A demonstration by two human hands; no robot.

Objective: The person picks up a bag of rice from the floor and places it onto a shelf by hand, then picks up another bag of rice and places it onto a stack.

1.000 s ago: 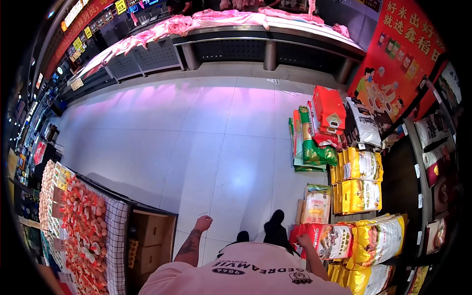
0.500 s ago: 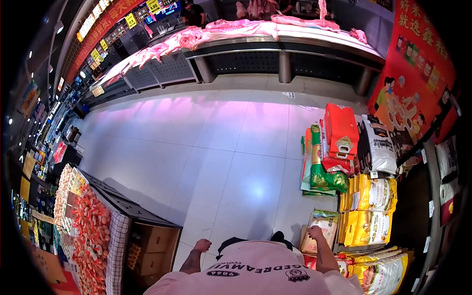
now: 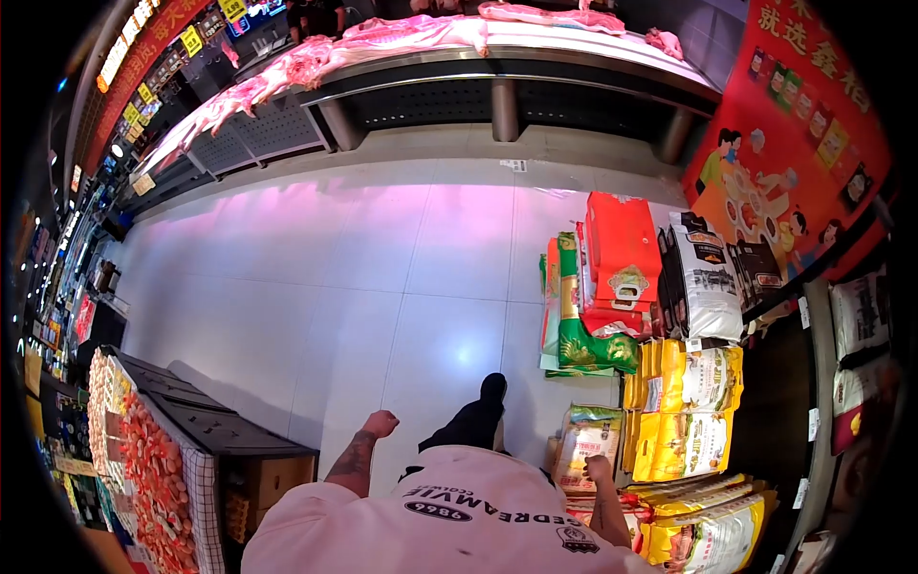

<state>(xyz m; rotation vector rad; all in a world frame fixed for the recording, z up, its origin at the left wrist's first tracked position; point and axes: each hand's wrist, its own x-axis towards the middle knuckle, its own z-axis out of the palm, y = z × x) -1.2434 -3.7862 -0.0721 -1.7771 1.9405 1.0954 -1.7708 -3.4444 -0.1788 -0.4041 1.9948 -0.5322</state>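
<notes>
My left hand (image 3: 381,424) swings out ahead of my body over the tiled floor, its fingers curled into a loose fist with nothing visible in it. My right hand (image 3: 598,468) hangs low at my side, fingers also curled, and no object shows in it. From this angle it overlaps a clear-wrapped rice bag (image 3: 585,438) that lies on the floor; whether they touch, I cannot tell. Stacks of yellow bags (image 3: 681,445) lie just right of that hand. One dark-shod foot (image 3: 492,386) is stretched forward.
A red gift-box stack (image 3: 622,244), a green bag (image 3: 593,349) and white-and-black bags (image 3: 708,287) line the right side. Ahead runs a meat counter (image 3: 421,72). At left stands a display stand (image 3: 215,407) with packaged goods (image 3: 158,469). Tiled floor (image 3: 316,297) lies between.
The view has shifted as I step forward, and one foot now reaches out ahead. My left hand has swung forward and up; my right has dropped back. The bags on the right appear closer.
</notes>
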